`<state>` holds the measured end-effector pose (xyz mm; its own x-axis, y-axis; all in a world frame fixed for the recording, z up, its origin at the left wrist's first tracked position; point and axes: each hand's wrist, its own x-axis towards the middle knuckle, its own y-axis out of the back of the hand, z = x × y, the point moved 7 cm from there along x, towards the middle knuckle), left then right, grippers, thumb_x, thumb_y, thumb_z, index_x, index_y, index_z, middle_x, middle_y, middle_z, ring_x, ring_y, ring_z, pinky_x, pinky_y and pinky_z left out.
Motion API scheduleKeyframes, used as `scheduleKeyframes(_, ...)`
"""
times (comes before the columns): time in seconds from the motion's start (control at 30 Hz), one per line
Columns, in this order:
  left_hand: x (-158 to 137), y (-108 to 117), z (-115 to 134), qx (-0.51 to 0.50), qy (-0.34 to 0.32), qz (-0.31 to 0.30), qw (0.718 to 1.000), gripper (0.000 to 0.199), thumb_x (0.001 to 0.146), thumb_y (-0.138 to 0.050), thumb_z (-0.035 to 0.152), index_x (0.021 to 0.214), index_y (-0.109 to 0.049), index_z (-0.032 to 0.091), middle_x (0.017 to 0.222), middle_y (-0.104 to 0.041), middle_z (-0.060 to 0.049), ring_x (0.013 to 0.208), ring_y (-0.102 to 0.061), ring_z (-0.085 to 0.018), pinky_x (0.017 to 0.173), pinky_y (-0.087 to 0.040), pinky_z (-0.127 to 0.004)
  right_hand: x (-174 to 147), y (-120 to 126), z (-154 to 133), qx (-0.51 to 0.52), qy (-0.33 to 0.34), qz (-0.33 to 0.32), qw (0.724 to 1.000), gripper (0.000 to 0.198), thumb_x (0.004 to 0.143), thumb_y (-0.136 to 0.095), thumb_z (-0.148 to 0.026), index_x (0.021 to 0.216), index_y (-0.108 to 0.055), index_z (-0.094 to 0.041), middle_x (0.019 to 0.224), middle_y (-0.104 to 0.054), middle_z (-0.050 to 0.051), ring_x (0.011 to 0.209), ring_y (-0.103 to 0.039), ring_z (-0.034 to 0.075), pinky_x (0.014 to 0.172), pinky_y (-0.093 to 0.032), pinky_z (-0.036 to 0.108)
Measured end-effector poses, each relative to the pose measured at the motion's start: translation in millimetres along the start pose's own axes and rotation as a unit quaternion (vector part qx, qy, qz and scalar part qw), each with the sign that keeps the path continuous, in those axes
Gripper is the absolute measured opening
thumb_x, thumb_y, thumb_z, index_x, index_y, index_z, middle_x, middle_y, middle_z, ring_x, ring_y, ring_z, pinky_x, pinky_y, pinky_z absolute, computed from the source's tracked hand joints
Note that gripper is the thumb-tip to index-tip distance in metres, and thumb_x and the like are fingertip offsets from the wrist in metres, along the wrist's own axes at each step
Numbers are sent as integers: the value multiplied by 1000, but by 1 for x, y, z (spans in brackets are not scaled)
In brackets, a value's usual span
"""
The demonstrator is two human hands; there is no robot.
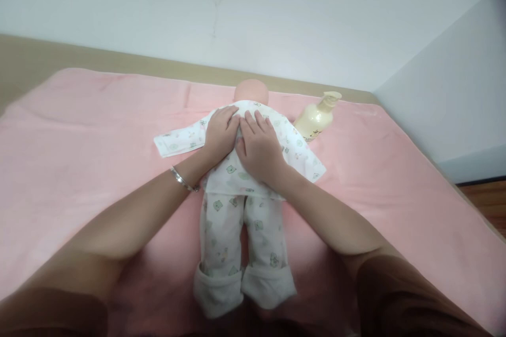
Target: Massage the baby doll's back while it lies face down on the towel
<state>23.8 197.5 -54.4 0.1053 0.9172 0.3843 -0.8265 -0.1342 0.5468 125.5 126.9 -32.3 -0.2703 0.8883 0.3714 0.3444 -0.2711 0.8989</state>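
Observation:
A baby doll lies on a pink blanket, the bare top of its head (251,91) toward the wall. It wears a white printed shirt (229,176) with the sleeves spread out and matching trousers (223,231) with turned-up cuffs. My left hand (221,134) rests flat on the left part of the shirt's upper body. Beside it, my right hand (261,147) lies flat on the shirt too, fingers stretched toward the head. Both hands are open and hold nothing. Whether the doll lies face up or face down is hidden.
A pale yellow pump bottle (315,118) stands or leans just right of the doll's right-hand sleeve. The pink blanket (98,168) covers most of the tabletop, whose tan edge (158,67) meets the white wall (138,16). A second wall rises at the right.

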Motion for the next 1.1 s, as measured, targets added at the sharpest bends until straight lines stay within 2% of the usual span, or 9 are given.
scheduleKeyframes(0.1,0,0,-1,4,2,0,1000,46,97,-39,32,128,-69,15,143,-68,-11,135,-60,-25,125,-42,-45,-1,1,-1,-3,1,3,1000,58,100,-36,-24,152,-51,-5,165,-43,17,158,-33,35,133,-25,57)
scheduleKeyframes(0.27,0,-1,-4,24,9,-8,1000,48,95,-42,31,133,-67,15,146,-65,-9,136,-59,-25,124,-44,-45,-2,4,-4,-13,2,12,1000,57,101,-35,-24,152,-51,-3,160,-50,16,155,-39,35,132,-30,54)
scheduleKeyframes(0.47,0,-1,0,20,-25,-5,999,45,98,-40,31,128,-69,15,139,-69,-10,130,-62,-23,122,-46,-43,9,-1,4,29,11,-47,998,65,93,-39,-18,157,-45,-9,169,-37,10,161,-27,31,134,-20,58)
scheduleKeyframes(0.63,-1,-1,5,37,-23,-12,999,45,97,-39,27,128,-68,14,138,-70,-10,131,-62,-24,121,-47,-42,23,-4,26,32,3,-72,997,62,99,-36,-26,160,-43,-20,172,-31,7,163,-22,32,133,-14,65)
scheduleKeyframes(0.7,-2,0,5,55,-10,-14,998,47,96,-41,26,133,-66,12,142,-67,-12,136,-59,-25,124,-44,-43,29,-4,39,28,-15,-73,997,59,102,-35,-31,159,-44,-20,173,-28,9,163,-21,33,131,-15,67)
scheduleKeyframes(0.83,-1,-1,5,63,6,-17,998,53,94,-42,26,139,-63,8,147,-64,-13,141,-56,-25,128,-39,-40,31,-3,53,20,-72,-62,995,61,104,-33,-36,160,-40,-13,172,-30,16,161,-26,36,131,-20,64)
scheduleKeyframes(0.93,-1,-2,3,59,9,-18,998,52,94,-41,26,137,-64,10,147,-65,-12,140,-56,-25,127,-40,-42,19,0,39,5,-83,-43,996,61,103,-30,-32,157,-44,-7,168,-36,19,159,-31,38,130,-24,64)
scheduleKeyframes(1.03,-1,-2,1,52,0,-19,998,50,94,-41,28,135,-65,12,146,-65,-11,138,-57,-25,126,-42,-45,5,0,10,10,-14,-30,999,59,101,-32,-26,154,-48,-6,166,-40,18,159,-31,36,131,-24,63)
scheduleKeyframes(1.1,-1,-2,0,45,-6,-15,999,49,95,-41,30,134,-66,13,146,-66,-11,136,-58,-26,124,-44,-46,2,-1,0,23,20,-25,999,60,98,-34,-23,154,-48,-5,166,-42,16,159,-31,33,133,-21,60)
